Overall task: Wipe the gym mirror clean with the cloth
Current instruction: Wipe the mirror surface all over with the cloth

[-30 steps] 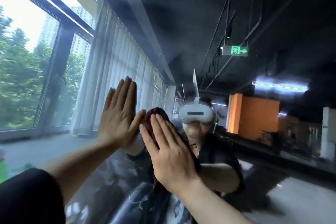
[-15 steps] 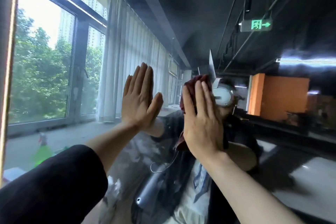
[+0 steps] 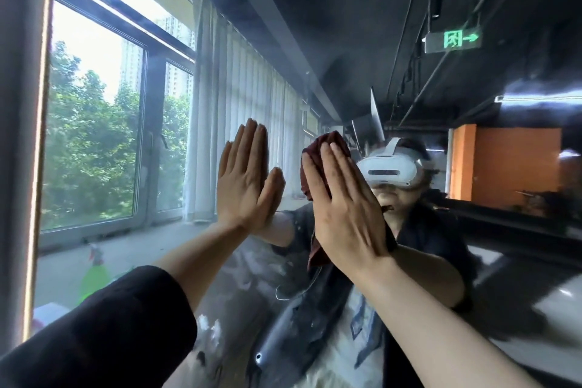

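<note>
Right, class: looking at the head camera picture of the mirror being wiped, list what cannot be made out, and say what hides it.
- Cloth: mostly covered by the flat right hand; its full shape cannot be told.
- Glass under the left hand: hidden by the palm.
- Mirror: its top, bottom and right edges are cut off by the picture.
- Green spray bottle: blurred in the reflection; label unreadable.
- Smears low on the glass: hazy, and partly behind the black sleeve.

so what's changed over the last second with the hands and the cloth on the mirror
The right hand has slid the dark red cloth up the mirror, from chest height in the reflection to beside the reflected headset. The view has swung too, bringing in the mirror's left frame. The left hand stays flat on the glass, fingers straight, and the right palm still presses the cloth flat; nothing was taken up or let go.
</note>
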